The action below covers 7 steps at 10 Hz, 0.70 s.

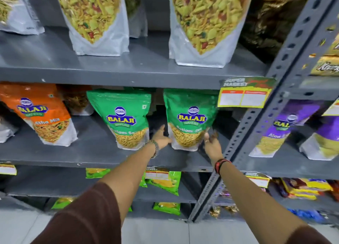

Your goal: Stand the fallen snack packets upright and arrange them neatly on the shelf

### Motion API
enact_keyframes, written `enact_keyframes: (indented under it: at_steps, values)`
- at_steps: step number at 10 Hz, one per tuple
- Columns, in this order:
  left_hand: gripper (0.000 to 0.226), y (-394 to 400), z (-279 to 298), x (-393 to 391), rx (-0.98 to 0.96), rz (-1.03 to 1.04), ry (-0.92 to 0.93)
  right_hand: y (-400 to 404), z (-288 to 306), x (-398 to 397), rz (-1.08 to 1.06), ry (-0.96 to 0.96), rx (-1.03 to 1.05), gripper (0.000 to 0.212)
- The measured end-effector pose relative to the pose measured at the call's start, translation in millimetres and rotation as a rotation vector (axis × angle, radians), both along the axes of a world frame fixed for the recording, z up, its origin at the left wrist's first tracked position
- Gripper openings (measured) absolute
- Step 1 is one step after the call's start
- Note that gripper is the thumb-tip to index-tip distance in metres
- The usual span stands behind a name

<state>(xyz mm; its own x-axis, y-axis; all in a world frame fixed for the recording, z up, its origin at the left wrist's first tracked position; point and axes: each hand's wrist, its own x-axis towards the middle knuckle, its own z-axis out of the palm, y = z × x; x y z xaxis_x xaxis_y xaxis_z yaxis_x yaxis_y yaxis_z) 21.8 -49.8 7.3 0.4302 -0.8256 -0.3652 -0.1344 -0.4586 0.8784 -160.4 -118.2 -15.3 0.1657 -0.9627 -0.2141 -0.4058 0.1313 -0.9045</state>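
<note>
Two green Balaji snack packets stand upright on the grey middle shelf (91, 152). The right green packet (189, 115) sits between my hands. My left hand (161, 138) presses flat against its lower left side. My right hand (211, 142) touches its lower right edge, fingers spread. The left green packet (126, 115) stands alone a little to the left. An orange Balaji packet (45, 115) leans slightly at the far left of the same shelf.
The upper shelf (128, 73) holds tall white packets (201, 27) of mixed snack. A yellow price tag (244, 95) hangs from its edge. A perforated grey upright (244, 133) divides off purple packets (280, 128) on the right. Green packets (165, 181) lie on lower shelves.
</note>
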Motion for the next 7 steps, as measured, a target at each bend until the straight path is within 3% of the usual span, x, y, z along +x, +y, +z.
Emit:
enact_keyframes:
  at_steps: [1, 2, 5, 6, 7]
  values:
    - [0.075, -19, -9, -2, 0.045, -0.001, -0.125, -12, -9, -2, 0.029, -0.063, 0.122, 0.057]
    - [0.051, -27, -19, -11, 0.009, 0.019, -0.086, -15, -17, -4, 0.039, -0.153, 0.158, 0.062]
    - [0.057, -20, 0, -44, -0.024, -0.026, -0.016, 5, 10, -17, 0.014, -0.134, 0.106, 0.050]
    - [0.062, -15, 1, -37, -0.035, -0.070, -0.098, 10, 22, -18, 0.045, -0.037, -0.002, 0.048]
    - [0.056, 8, -5, -25, -0.167, 0.063, -0.319, 34, 23, -23, 0.033, -0.028, -0.196, 0.039]
